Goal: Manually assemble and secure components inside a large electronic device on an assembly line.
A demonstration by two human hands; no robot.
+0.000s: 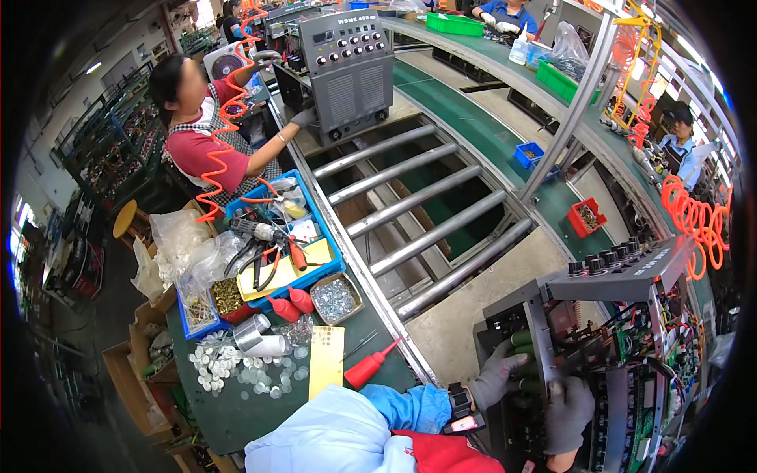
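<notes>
An opened welding machine [623, 315] stands at the lower right, its grey case uncovered, with green circuit boards [635, 347] and dark wiring showing. My gloved left hand [495, 377] reaches into its near side, fingers bent beside thick green cylindrical parts [522, 340]. Whatever lies between those fingers is too hidden to name. My gloved right hand [569, 416] is inside the same machine, just right of the left, with curled fingers by an inner metal panel [539, 327]. Its fingertips are partly covered, and what they grip is unclear.
Steel rollers [426, 213] run ahead toward a finished grey machine [351, 79], handled by a co-worker [209, 126]. On the left bench lie a blue tray of tools [319, 272], a screw box [336, 299], white discs [213, 363] and a red squeeze bottle [369, 366]. Coiled red hoses [694, 217] hang right.
</notes>
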